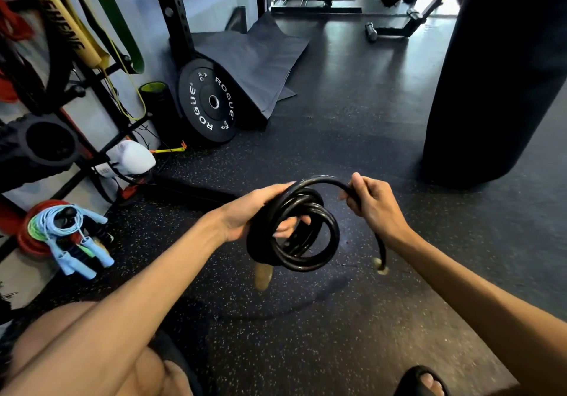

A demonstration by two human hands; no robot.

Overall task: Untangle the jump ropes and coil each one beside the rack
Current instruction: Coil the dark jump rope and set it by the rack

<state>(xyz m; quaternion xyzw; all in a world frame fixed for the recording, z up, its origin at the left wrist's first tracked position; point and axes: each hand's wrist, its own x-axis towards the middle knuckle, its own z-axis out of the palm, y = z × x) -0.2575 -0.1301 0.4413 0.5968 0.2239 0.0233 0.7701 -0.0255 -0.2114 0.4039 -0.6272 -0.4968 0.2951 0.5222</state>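
Observation:
A thick black jump rope (pixel 302 230) is wound into a coil of several loops, held above the floor. My left hand (pixel 257 211) grips the coil from the left, fingers through its middle. My right hand (pixel 372 204) grips the free end of the rope that arcs over from the coil's top. One tan wooden handle (pixel 264 276) hangs blurred below the coil, and another (pixel 380 265) dangles under my right wrist. A light blue jump rope (pixel 66 236) lies coiled on the floor at the left, by the rack (pixel 92 138).
A black Rogue weight plate (pixel 208 101) leans against the upright post. A folded black mat (pixel 257 58) lies behind it. A large black punching bag (pixel 494 67) hangs at right. Red rings (pixel 29 242), bands and a white glove (pixel 132 158) crowd the rack. My knee and sandalled foot are at the bottom.

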